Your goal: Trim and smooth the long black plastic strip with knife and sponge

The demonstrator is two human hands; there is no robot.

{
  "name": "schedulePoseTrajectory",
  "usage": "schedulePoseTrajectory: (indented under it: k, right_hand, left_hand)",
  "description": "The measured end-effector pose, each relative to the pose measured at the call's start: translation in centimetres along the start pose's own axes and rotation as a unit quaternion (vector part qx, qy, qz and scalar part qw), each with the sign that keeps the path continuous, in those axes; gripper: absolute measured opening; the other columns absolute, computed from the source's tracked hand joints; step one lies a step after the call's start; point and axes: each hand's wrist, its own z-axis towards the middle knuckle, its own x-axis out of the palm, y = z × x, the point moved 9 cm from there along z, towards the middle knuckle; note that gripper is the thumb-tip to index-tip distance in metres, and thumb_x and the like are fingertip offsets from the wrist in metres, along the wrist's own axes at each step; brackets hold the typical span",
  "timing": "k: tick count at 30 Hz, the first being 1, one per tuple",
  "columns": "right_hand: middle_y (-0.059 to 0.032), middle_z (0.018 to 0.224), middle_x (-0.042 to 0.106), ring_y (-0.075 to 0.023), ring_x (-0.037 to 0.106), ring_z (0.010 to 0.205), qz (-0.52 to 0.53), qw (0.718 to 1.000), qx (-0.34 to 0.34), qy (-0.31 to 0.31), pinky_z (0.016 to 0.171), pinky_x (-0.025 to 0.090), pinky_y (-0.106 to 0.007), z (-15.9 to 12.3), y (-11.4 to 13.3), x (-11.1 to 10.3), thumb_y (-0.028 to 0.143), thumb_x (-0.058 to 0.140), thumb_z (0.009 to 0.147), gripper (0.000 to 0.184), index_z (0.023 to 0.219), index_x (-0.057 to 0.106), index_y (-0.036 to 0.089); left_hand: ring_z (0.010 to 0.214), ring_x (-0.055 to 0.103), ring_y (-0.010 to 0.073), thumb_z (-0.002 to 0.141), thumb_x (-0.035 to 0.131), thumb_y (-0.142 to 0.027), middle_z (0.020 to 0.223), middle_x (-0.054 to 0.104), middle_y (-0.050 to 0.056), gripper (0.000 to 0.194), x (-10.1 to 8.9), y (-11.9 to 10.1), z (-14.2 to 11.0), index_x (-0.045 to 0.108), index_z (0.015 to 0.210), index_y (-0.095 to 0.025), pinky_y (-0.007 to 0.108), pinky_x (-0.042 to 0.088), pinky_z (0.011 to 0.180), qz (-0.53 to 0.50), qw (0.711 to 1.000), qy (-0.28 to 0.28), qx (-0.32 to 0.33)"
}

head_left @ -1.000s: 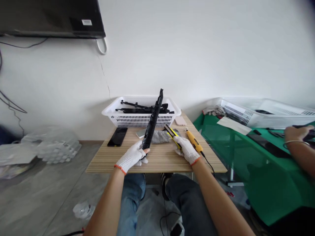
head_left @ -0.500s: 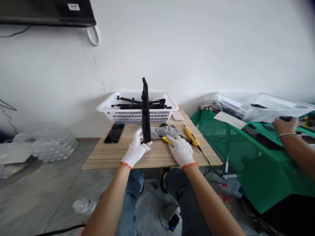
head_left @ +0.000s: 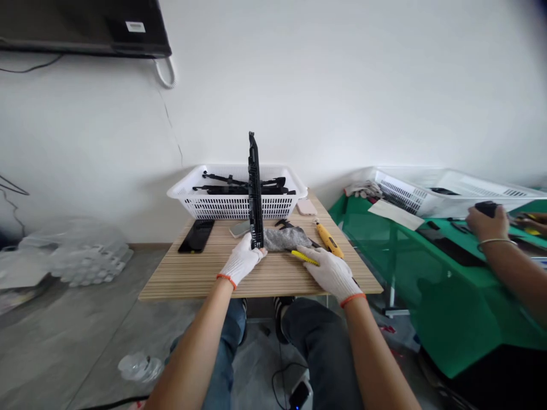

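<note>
Long black plastic strip upright in white-gloved left hand, slim yellow tool in white-gloved right hand

The left hand closes around the strip's lower end, near the middle of the striped wood-grain surface. The right hand grips the slim yellow tool, toward the near right corner. A crumpled grey cloth lies just beyond. Near the left edge lies a flat black phone; a white perforated plastic basket stands at the far edge.

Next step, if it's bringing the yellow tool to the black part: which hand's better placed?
Right, probably: the right hand has the yellow tool, near the black part; the left hand is occupied, holding that part upright by its lower end.
</note>
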Motion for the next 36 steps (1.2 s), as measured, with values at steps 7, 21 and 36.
schedulePoseTrajectory:
  k: [7, 21, 36]
  right_hand:
    - [-0.0011, 0.074, 0.069, -0.0102, 0.051, 0.036, 0.438, 0.888, 0.134, 0.041, 0.032, 0.039, -0.022, 0.6, -0.4, 3.5, 0.041, 0.053, 0.089, 0.056, 0.141, 0.056, 0.023]
    - [0.0067, 0.057, 0.053, -0.009, 0.048, 0.046, 0.507, 0.856, 0.094, -0.028, 0.041, 0.038, -0.018, 4.4, 0.9, 4.3, 0.037, 0.068, 0.074, 0.045, 0.115, 0.066, 0.017]
    - [0.0003, 0.065, 0.063, -0.0104, 0.048, 0.052, 0.423, 0.906, 0.028, 0.001, 0.047, 0.037, -0.021, 3.8, 2.7, 4.3, 0.045, 0.071, 0.072, 0.042, 0.1, 0.075, 0.014]
  left_hand:
    - [0.063, 0.068, 0.0127, 0.084, 0.066, -0.028, 0.123, 0.066, 0.01, 0.082, 0.2, 0.1, -1.2, 0.022, 0.153, -0.032, 0.019, 0.05, 0.045, -0.083, 0.996, -0.018, -0.024]
    - [0.045, 0.045, 0.0019, 0.087, 0.062, -0.024, 0.115, 0.068, 0.007, 0.055, -2.0, 0.4, -2.5, 0.048, 0.14, -0.025, 0.018, 0.043, 0.044, -0.094, 0.994, -0.055, -0.031]
    - [0.047, 0.052, 0.0054, 0.083, 0.06, -0.022, 0.089, 0.069, 0.001, 0.077, -0.7, 1.5, -2.1, 0.031, 0.153, -0.034, 0.016, 0.038, 0.044, -0.081, 0.997, -0.006, -0.004]
